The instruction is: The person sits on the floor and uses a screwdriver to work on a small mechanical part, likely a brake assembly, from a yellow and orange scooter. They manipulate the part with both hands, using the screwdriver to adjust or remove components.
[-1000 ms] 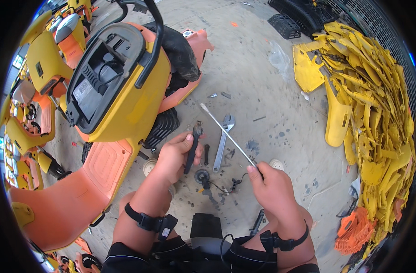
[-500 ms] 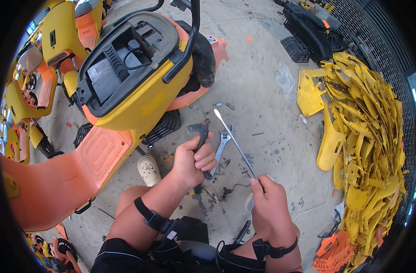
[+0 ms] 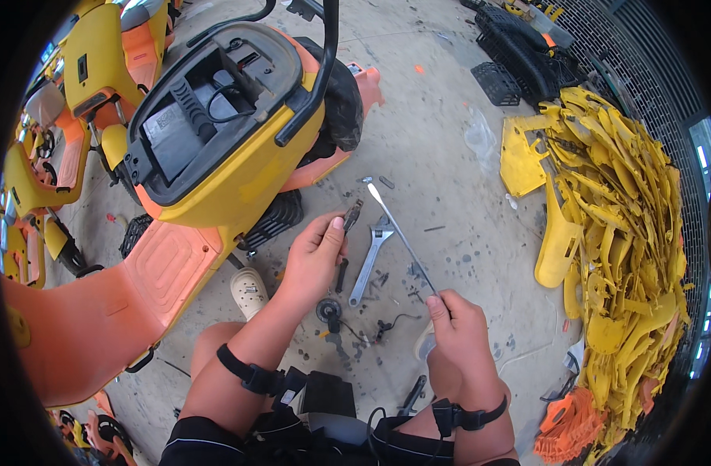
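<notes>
Step in hand: two items held apart above the floor [image 3: 456,182].
Left hand [image 3: 317,250] has its grip closed around a dark part [image 3: 353,215], kind unclear from this angle; right hand [image 3: 459,320] grips a flat-tipped screwdriver [image 3: 400,231], angled past an adjustable wrench [image 3: 369,267] lying below. The next move likely calls for a firm hold on both.

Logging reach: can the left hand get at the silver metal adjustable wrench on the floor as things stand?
Probably yes: nothing appears to lie over the wrench, just right of the left hand. But that hand holds a narrow, dark, metallic-looking piece, so it may need freeing first.
</notes>
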Available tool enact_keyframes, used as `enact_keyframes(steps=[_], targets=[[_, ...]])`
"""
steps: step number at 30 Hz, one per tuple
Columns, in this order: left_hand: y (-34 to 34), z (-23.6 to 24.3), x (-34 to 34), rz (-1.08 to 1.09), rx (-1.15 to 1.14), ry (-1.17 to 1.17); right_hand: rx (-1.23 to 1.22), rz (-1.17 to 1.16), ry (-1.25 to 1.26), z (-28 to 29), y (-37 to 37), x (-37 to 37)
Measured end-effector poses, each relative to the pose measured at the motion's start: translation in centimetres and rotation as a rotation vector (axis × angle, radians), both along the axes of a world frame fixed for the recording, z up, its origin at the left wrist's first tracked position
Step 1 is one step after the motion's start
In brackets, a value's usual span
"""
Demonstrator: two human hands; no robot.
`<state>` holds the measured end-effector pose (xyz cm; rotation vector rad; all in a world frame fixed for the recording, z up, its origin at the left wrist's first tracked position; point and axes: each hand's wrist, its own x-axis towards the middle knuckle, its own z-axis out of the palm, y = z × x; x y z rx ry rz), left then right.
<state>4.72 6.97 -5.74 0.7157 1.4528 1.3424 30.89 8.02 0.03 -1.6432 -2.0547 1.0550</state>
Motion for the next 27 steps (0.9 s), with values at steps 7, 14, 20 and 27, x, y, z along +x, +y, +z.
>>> enact_keyframes(steps=[7, 14, 20, 27], targets=[[-1.0, -1.3, 0.4, -0.052, 0.085, 0.125, -0.047, 0.111, -0.113, 1.8, -0.4, 0.8], [-0.9, -0.4, -0.1, -0.096, -0.062, 0.012, -0.008, 0.116, -0.242, 2.2, -0.5, 1.6], [-0.9, -0.9, -0.2, -0.130, -0.010, -0.018, -0.007, 0.132, -0.260, 2.8, -0.5, 1.4], [-1.5, 0.0, -0.1, -0.057, 0.021, 0.372, -0.035, 0.147, -0.297, 3.5, -0.6, 1.5]])
